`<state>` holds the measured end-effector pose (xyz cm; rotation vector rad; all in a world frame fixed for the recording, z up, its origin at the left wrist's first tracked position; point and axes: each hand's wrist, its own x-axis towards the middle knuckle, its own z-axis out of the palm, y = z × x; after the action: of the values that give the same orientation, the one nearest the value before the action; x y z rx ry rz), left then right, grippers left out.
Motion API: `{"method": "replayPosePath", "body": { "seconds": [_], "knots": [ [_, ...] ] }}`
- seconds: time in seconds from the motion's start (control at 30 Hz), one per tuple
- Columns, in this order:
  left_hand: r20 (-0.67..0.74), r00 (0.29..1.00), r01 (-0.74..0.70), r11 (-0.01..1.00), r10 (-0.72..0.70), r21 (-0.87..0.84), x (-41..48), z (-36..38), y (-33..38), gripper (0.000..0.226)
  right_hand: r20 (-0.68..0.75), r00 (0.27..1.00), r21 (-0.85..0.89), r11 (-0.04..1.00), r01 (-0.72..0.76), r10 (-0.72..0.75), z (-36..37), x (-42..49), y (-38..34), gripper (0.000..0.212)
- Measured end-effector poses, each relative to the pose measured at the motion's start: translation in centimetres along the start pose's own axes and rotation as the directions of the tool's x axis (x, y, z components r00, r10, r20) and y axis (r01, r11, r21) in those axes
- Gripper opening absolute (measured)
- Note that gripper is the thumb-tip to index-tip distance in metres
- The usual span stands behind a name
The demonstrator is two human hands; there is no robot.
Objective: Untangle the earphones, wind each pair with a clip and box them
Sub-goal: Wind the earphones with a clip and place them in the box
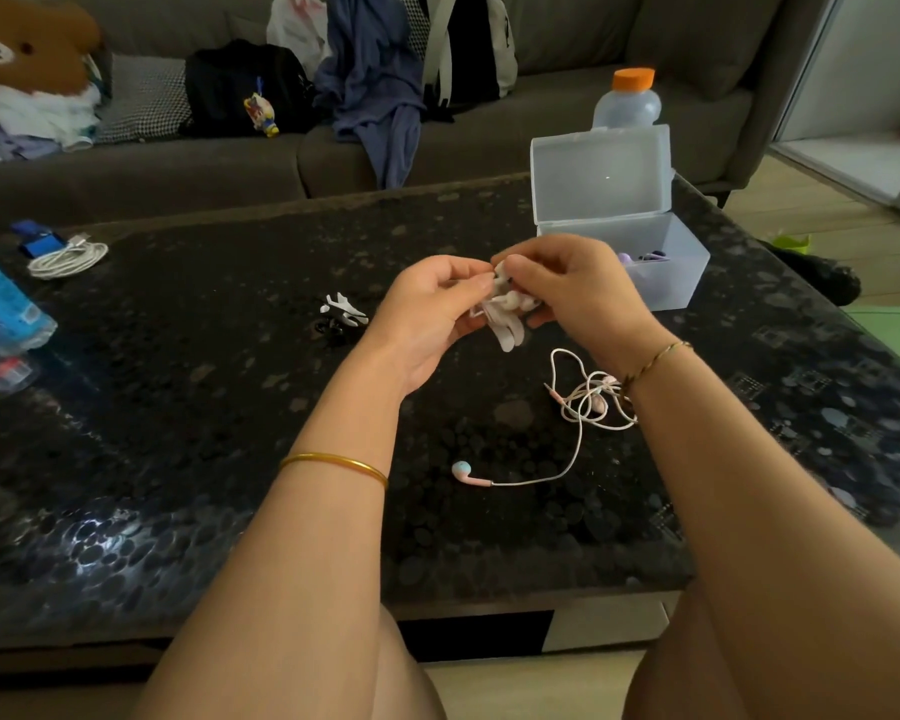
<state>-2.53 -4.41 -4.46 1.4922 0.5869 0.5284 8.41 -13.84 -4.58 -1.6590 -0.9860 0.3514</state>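
L hand (432, 304) & R hand (578, 288): fingers (520, 266) curled, pinching white earphone bundle (505, 304). Rec: keep coil tight, seat clip (508, 337) fully before boxing. Note: pink earphones (588, 402) lie tangled on worktop (230, 381).

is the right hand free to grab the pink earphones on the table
Probably not yet: the right hand and left hand both pinch the white earphone bundle. The pink earphones lie uncovered by the right wrist, unblocked.

Left forearm (302, 537) wears a gold bangle (333, 462), right wrist (640, 337) a thin bracelet (657, 358).
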Motion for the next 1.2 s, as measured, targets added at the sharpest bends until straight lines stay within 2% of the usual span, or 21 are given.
{"method": "replayPosePath", "body": {
  "seconds": [0.23,0.43,0.6,0.73,0.87,1.07,1.13,1.2],
  "knots": [
    [0.036,0.999,-0.036,0.999,0.035,0.026,-0.4,0.7,0.2,0.017,-0.120,0.992,-0.018,0.999,-0.032,0.029,0.2,0.1,0.2,0.014],
    [-0.008,0.993,-0.114,0.986,0.116,0.119,-0.7,0.9,0.3,0.012,-0.152,0.986,0.139,0.989,-0.053,0.075,0.6,-0.1,-0.2,0.012],
    [0.001,0.984,-0.178,0.964,0.181,0.195,-0.9,0.8,0.2,0.014,-0.065,0.976,0.290,0.940,-0.183,0.210,0.6,0.0,-0.4,0.016],
    [0.033,0.982,-0.189,0.958,0.187,0.217,-1.1,1.1,0.0,0.015,-0.012,0.966,0.291,0.925,-0.245,0.260,0.3,0.1,-0.6,0.019],
    [0.011,0.993,-0.115,0.981,0.115,0.156,-0.6,1.2,-0.1,0.013,-0.023,0.960,0.321,0.912,-0.256,0.278,0.5,0.2,-0.5,0.020],
    [-0.119,0.993,-0.001,0.996,-0.009,-0.084,-0.1,1.2,0.2,0.011,0.000,0.953,0.311,0.906,-0.288,0.303,-0.5,0.0,-0.7,0.027],
    [-0.133,0.991,-0.007,0.992,-0.010,-0.127,0.1,1.1,0.1,0.012,0.078,0.929,0.278,0.887,-0.370,0.363,-0.8,-0.3,-0.6,0.025],
    [-0.128,0.992,-0.014,0.990,-0.004,-0.140,0.0,1.1,0.2,0.013,0.175,0.901,0.319,0.844,-0.432,0.396,-1.1,-0.6,-0.8,0.026]
  ]
}}
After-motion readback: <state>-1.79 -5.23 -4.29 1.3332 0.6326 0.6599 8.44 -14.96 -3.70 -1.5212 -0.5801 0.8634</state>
